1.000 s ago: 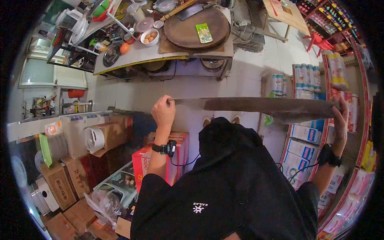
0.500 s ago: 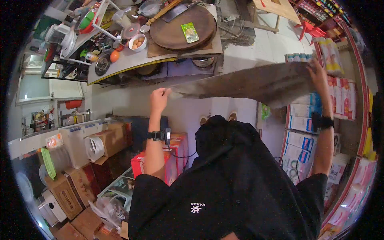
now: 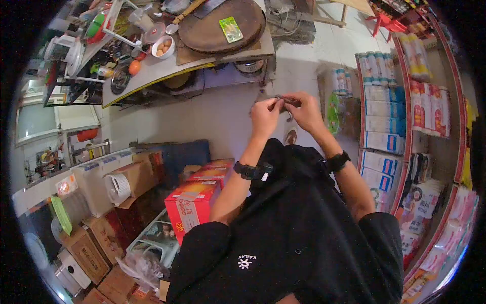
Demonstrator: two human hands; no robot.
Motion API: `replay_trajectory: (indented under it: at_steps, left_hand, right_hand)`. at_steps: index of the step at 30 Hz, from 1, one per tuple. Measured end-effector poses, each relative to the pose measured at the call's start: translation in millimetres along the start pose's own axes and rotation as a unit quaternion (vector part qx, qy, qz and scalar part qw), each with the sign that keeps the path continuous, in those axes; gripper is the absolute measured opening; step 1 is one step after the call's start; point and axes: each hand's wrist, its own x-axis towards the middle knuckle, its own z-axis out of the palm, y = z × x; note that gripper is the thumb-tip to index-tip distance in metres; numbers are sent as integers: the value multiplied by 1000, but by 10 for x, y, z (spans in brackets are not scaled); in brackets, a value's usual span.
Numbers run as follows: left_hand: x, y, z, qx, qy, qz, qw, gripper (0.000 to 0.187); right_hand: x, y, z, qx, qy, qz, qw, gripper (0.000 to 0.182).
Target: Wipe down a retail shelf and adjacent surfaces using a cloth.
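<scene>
My left hand (image 3: 266,117) and my right hand (image 3: 306,112) meet in front of my body, above the floor. Both are closed, with thumbs and fingers pinching the dark grey cloth (image 3: 289,116). Only small bits of the cloth show around my fingertips; the rest is hidden behind my hands. A dark band circles each wrist.
Ahead is a counter with a round wooden chopping board (image 3: 223,29), a green packet (image 3: 231,30), a bowl of eggs (image 3: 169,51) and a tomato (image 3: 134,67). Shelves with packaged paper goods (image 3: 385,109) stand right. Red boxes (image 3: 190,202) and cardboard cartons (image 3: 87,244) lie left.
My hands were wide apart with the cloth stretched between them. They have come together at the middle, and the cloth is no longer spread out. The view has shifted slightly.
</scene>
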Motion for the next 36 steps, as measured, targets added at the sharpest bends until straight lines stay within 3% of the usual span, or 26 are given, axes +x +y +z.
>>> replay_trajectory:
  at_steps: [4,6,10,12,17,19,21,22,24,25,27,30,36]
  left_hand:
    - [-142,50,-51,-93,10,2,996,22]
    - [-180,101,-125,-65,-25,-5,998,20]
    - [-226,200,-179,-57,-19,-14,998,24]
    - [-273,248,-156,-38,4,-2,999,24]
    - [-302,113,-115,-100,-65,-51,992,27]
    - [-320,59,-73,-118,-84,-56,988,29]
    - [-335,46,-45,6,-123,-30,992,28]
    - [-348,152,-64,4,-133,-29,991,28]
    - [-336,371,-129,192,-222,124,948,25]
    - [-298,426,-156,193,-231,126,945,25]
    - [-170,531,-184,165,-272,273,908,24]
    - [-31,726,-267,245,-324,288,867,20]
    - [25,742,-487,269,-296,296,868,18]
  right_hand:
    - [-101,-144,-25,26,3,90,996,29]
    - [-154,-171,2,144,44,34,988,36]
    - [-270,-175,98,140,88,14,986,44]
    - [-325,-221,138,18,111,-83,990,40]
    - [-571,-329,75,-24,95,-37,995,35]
    - [-675,-279,19,36,75,-37,996,38]
    - [-702,-150,-174,-2,69,-50,996,42]
    - [-686,-65,-292,-34,51,-70,996,47]
    - [-625,125,-437,-81,-5,-106,991,48]
    - [-588,183,-493,-80,1,-99,992,48]
    - [-510,287,-613,-192,-161,-190,949,38]
    - [-467,468,-570,-196,-205,-146,948,29]
    - [-458,774,-350,-221,-207,-160,940,28]
